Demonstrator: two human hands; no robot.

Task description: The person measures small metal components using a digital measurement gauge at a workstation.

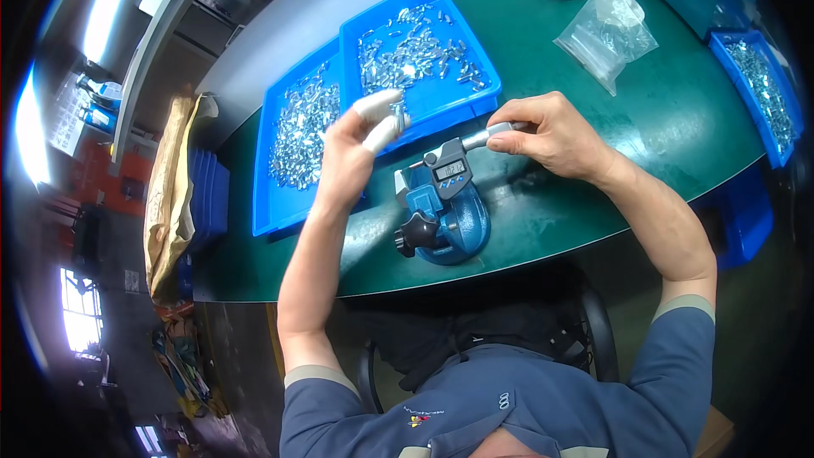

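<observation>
Pinched a small silver metal part [397,112] between capped left fingertips [379,107], just left of the digital micrometer [449,171] on its blue stand [448,216]. Closed right hand [543,134] fingers around the micrometer's silver thimble [494,133]. Behind the micrometer, two blue plastic trays [441,102] of metal parts; green mat [644,127] underneath.

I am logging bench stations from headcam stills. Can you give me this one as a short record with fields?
Surface: green table
Left hand: pinches a small metal part, fingertips covered
Right hand: on the thimble of a digital micrometer
Mount: blue stand
Stock: blue trays of metal parts, clear bags
</observation>
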